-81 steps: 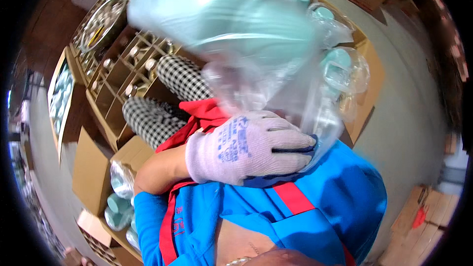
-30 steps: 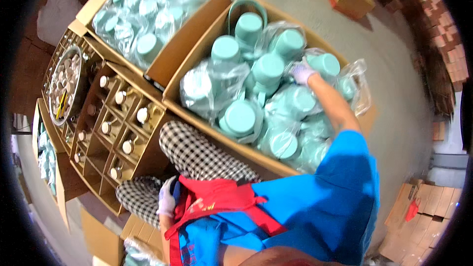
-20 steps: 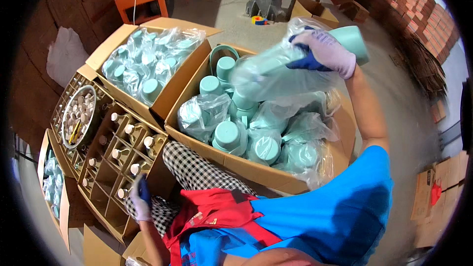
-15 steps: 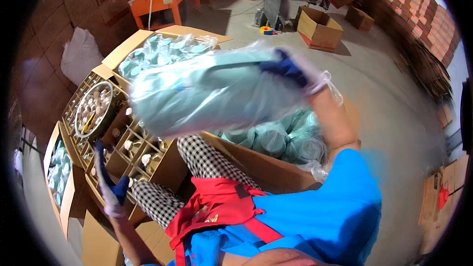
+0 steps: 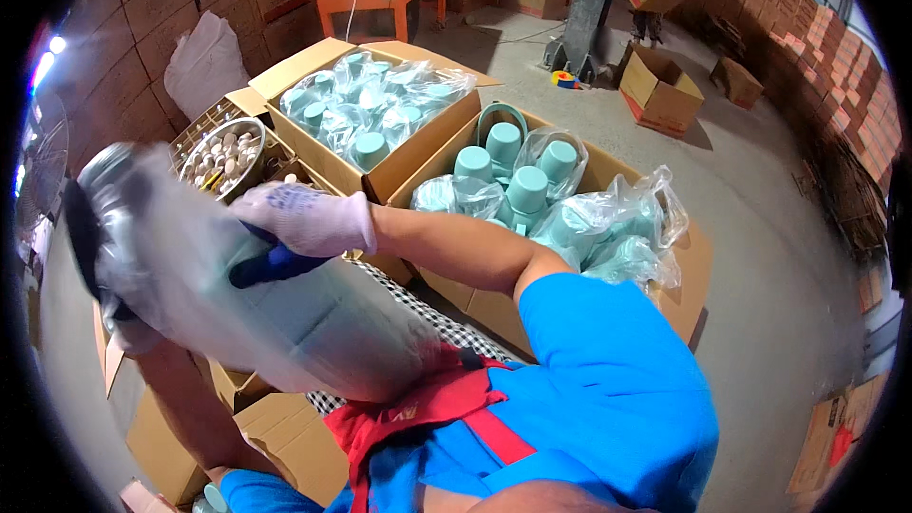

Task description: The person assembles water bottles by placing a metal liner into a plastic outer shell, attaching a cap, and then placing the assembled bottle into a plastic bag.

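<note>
A long pale green thermos jug [image 5: 256, 294], blurred and wrapped in a clear plastic bag, lies slanted across my lap. Its lower end rests against my red apron. My right hand [image 5: 290, 228], in a white and blue glove, is wrapped over its upper side. My left hand [image 5: 95, 266], gloved too and partly hidden behind the jug, grips its left side near the upper end. Beyond my right arm, a cardboard box [image 5: 465, 296] holds several pale green jugs [image 5: 525, 192], some in bags. A second box [image 5: 423, 144] behind it is filled with more bagged ones.
A round bowl [image 5: 258, 160] of pale stoppers sits on a divided carton beyond the jug. Farther back are an orange machine [image 5: 361, 2], a grey pillar [image 5: 591, 9] and an open box [image 5: 655, 100]. Another person [image 5: 648, 27] holds a carton there. Stacked cartons line the walls.
The bagged jug has swung left and down from above the boxes onto my lap. My left hand has come up and taken hold of it; my right hand still holds it.
</note>
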`<state>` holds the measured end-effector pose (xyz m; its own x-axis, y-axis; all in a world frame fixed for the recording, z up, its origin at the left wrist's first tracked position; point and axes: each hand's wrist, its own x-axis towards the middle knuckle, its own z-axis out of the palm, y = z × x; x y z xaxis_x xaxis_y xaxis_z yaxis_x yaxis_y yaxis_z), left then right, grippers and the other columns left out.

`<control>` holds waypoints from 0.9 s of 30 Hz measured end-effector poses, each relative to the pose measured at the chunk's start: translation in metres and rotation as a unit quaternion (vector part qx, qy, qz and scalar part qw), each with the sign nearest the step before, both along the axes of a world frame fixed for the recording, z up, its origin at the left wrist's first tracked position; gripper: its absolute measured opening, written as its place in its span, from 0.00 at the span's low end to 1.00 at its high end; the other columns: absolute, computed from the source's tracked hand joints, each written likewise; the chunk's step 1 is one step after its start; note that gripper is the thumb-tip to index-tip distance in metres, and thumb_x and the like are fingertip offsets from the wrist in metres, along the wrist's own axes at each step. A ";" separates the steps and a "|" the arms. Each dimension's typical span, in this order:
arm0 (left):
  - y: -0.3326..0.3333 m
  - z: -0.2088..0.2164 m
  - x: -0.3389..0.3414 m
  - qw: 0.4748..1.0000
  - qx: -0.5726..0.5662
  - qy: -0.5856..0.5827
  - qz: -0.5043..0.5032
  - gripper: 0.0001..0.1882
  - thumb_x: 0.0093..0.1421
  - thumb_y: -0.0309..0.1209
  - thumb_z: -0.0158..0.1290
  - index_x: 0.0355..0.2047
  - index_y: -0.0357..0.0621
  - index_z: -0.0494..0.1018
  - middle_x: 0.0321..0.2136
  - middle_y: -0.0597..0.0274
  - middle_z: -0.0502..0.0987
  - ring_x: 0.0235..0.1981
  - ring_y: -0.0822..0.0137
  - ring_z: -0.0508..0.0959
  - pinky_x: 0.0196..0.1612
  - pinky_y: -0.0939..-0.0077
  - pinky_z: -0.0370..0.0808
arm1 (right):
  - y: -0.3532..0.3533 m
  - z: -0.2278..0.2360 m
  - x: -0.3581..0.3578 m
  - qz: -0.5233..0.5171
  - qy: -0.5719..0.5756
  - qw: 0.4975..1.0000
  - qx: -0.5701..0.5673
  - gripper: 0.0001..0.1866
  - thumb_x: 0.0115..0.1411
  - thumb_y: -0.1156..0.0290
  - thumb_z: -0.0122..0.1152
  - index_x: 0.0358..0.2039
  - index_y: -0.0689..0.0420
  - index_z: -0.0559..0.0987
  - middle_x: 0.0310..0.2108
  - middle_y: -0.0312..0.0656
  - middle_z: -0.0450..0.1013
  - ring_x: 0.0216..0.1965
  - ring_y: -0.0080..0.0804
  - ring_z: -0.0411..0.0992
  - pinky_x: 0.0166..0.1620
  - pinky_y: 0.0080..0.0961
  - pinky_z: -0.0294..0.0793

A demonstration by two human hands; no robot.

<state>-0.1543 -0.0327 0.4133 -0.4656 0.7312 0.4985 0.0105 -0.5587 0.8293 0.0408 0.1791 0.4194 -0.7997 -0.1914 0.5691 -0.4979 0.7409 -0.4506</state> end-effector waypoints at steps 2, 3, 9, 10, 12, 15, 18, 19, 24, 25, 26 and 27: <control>0.000 -0.014 -0.012 0.993 -0.019 0.070 0.089 0.22 0.71 0.42 0.45 0.56 0.40 0.70 0.51 0.58 0.76 0.51 0.66 0.75 0.59 0.72 0.68 | 0.013 -0.004 -0.025 0.041 0.025 0.994 -0.100 0.12 0.64 0.68 0.57 0.44 0.60 0.80 0.40 0.39 0.79 0.41 0.28 0.75 0.48 0.31 0.75; -0.010 -0.011 -0.015 0.991 -0.012 0.077 0.113 0.22 0.71 0.42 0.45 0.56 0.40 0.70 0.51 0.58 0.76 0.51 0.66 0.75 0.59 0.72 0.68 | 0.014 -0.004 -0.025 0.141 0.005 0.953 -0.266 0.13 0.63 0.71 0.57 0.46 0.61 0.79 0.41 0.38 0.78 0.42 0.26 0.75 0.48 0.27 0.75; -0.027 0.019 -0.003 0.962 0.040 0.138 0.234 0.22 0.70 0.41 0.44 0.56 0.39 0.70 0.51 0.55 0.76 0.53 0.66 0.74 0.60 0.70 0.68 | 0.014 -0.006 -0.019 0.006 -0.006 1.000 -0.016 0.26 0.61 0.52 0.62 0.53 0.58 0.78 0.40 0.53 0.79 0.42 0.47 0.78 0.50 0.36 0.74; -0.022 -0.008 0.005 0.951 -0.007 0.158 0.267 0.22 0.70 0.41 0.44 0.56 0.39 0.70 0.51 0.54 0.75 0.53 0.66 0.74 0.61 0.69 0.68 | 0.018 -0.006 -0.011 0.005 -0.046 0.999 0.006 0.26 0.61 0.51 0.62 0.51 0.58 0.78 0.39 0.55 0.78 0.42 0.51 0.77 0.50 0.37 0.74; -0.029 -0.053 0.038 0.934 -0.102 0.209 0.270 0.21 0.70 0.40 0.44 0.56 0.39 0.70 0.52 0.53 0.75 0.54 0.65 0.74 0.61 0.68 0.67 | 0.024 0.006 0.000 0.020 -0.031 0.999 -0.018 0.24 0.61 0.50 0.61 0.47 0.58 0.80 0.39 0.55 0.78 0.43 0.54 0.76 0.49 0.40 0.74; -0.050 -0.077 0.104 0.888 -0.283 0.350 0.090 0.21 0.70 0.40 0.43 0.56 0.38 0.70 0.52 0.52 0.75 0.55 0.65 0.74 0.62 0.67 0.67 | 0.038 -0.007 -0.010 -0.023 0.195 0.981 -0.007 0.15 0.64 0.60 0.58 0.42 0.57 0.82 0.40 0.53 0.78 0.43 0.50 0.77 0.49 0.36 0.73; -0.050 -0.072 0.131 0.799 -0.410 0.434 -0.075 0.21 0.70 0.39 0.43 0.55 0.38 0.70 0.52 0.50 0.75 0.56 0.65 0.73 0.62 0.66 0.67 | 0.054 -0.065 -0.057 0.001 -0.021 0.990 -0.138 0.22 0.69 0.54 0.50 0.33 0.60 0.80 0.32 0.51 0.78 0.36 0.46 0.76 0.45 0.35 0.72; -0.048 -0.067 0.132 0.765 -0.451 0.446 -0.112 0.21 0.70 0.39 0.43 0.55 0.38 0.70 0.52 0.50 0.75 0.56 0.65 0.73 0.62 0.66 0.67 | 0.057 -0.091 -0.075 -0.008 -0.033 0.978 -0.208 0.27 0.71 0.50 0.47 0.29 0.61 0.79 0.29 0.51 0.77 0.33 0.45 0.76 0.44 0.37 0.72; -0.065 -0.064 0.073 0.800 -0.461 0.340 0.176 0.23 0.70 0.39 0.43 0.59 0.39 0.67 0.55 0.49 0.73 0.59 0.62 0.72 0.64 0.64 0.65 | 0.074 -0.152 -0.136 -0.075 -0.106 0.929 -0.346 0.32 0.71 0.43 0.43 0.29 0.59 0.81 0.25 0.45 0.77 0.28 0.33 0.73 0.39 0.34 0.72; -0.084 -0.081 0.050 0.906 -0.151 0.255 0.301 0.26 0.70 0.41 0.44 0.63 0.41 0.64 0.59 0.50 0.71 0.61 0.61 0.71 0.65 0.64 0.63 | 0.066 -0.149 -0.138 -0.075 -0.093 0.932 -0.343 0.31 0.71 0.45 0.43 0.29 0.59 0.82 0.26 0.46 0.78 0.28 0.35 0.74 0.39 0.34 0.72; -0.066 -0.077 0.039 0.886 -0.121 0.273 0.354 0.28 0.68 0.37 0.46 0.65 0.40 0.62 0.60 0.50 0.70 0.60 0.59 0.71 0.64 0.62 0.65 | 0.042 -0.118 -0.128 -0.059 -0.042 0.951 -0.300 0.28 0.71 0.49 0.44 0.29 0.58 0.82 0.28 0.48 0.78 0.31 0.41 0.76 0.40 0.34 0.73; -0.034 -0.070 0.032 0.868 -0.091 0.292 0.391 0.30 0.66 0.33 0.48 0.67 0.38 0.59 0.62 0.49 0.68 0.59 0.57 0.71 0.62 0.61 0.66 | 0.045 -0.116 -0.130 -0.036 0.001 0.975 -0.219 0.24 0.70 0.51 0.45 0.34 0.58 0.82 0.30 0.50 0.78 0.35 0.47 0.77 0.42 0.34 0.73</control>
